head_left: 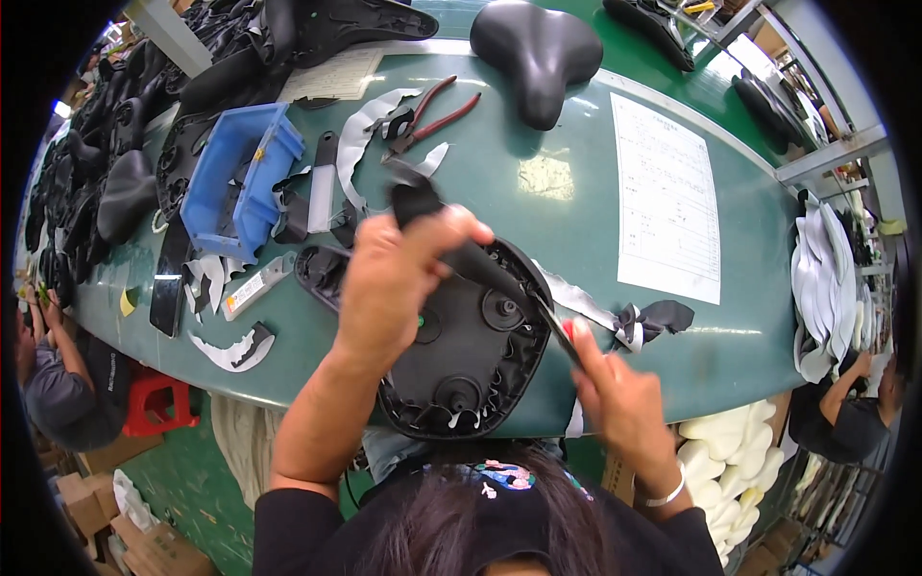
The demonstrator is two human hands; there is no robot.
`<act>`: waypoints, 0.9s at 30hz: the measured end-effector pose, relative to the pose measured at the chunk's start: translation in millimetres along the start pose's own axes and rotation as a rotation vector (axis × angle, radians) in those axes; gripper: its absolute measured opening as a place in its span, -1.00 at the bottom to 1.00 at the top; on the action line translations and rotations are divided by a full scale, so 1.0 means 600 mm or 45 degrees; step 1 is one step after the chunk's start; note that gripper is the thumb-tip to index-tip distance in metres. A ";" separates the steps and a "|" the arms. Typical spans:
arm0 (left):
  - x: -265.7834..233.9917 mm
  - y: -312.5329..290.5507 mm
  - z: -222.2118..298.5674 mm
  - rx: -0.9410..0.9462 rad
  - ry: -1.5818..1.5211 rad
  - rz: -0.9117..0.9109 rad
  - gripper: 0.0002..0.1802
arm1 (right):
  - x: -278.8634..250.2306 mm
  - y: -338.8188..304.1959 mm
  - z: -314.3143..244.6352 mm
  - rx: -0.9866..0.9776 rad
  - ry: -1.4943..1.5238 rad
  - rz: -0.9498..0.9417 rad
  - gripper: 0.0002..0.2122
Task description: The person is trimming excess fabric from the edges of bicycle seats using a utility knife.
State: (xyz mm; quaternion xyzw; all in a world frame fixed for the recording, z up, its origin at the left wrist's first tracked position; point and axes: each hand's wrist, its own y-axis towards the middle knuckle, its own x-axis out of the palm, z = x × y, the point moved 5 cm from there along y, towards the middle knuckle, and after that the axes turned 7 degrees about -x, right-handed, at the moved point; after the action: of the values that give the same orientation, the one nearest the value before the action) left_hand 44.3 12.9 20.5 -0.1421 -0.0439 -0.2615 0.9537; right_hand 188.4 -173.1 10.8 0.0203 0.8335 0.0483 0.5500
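A black bicycle saddle (413, 360) lies underside up at the table's near edge, its rim lined with ragged folded cover material. My left hand (379, 283) is closed on a strip of black cover material (485, 271), which stretches from the fist to the saddle's far right rim. My right hand (619, 389) grips a slim knife (559, 336) with a red spot on it; its tip meets the strip at that rim. Motion blurs the right fingers somewhat. White-backed trimmed strips (576, 300) lie just right of the saddle.
Red-handled pliers (437, 117), a blue bin (200, 206) and offcuts (233, 350) lie left. A finished saddle (536, 58) sits at the far edge, a printed sheet (666, 197) at right. Saddles (125, 197) pile up far left. People work at both sides.
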 end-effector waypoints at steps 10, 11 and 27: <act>0.036 0.017 0.055 1.069 1.286 0.112 -0.83 | -0.027 0.084 0.006 0.068 -0.173 0.112 -0.56; 0.029 0.040 0.040 1.137 1.524 0.133 -0.88 | -0.025 0.084 -0.005 0.042 -0.170 0.115 -0.56; -0.067 -0.090 0.011 0.624 0.420 -0.312 -0.28 | -0.069 0.192 0.015 -0.663 -0.399 -0.352 -0.57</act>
State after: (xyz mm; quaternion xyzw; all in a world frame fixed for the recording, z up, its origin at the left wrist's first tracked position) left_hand -17.9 -10.1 33.6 0.1426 0.0326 -0.3754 0.9153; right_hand 210.8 -61.3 56.8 -0.2271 0.6932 0.1810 0.6596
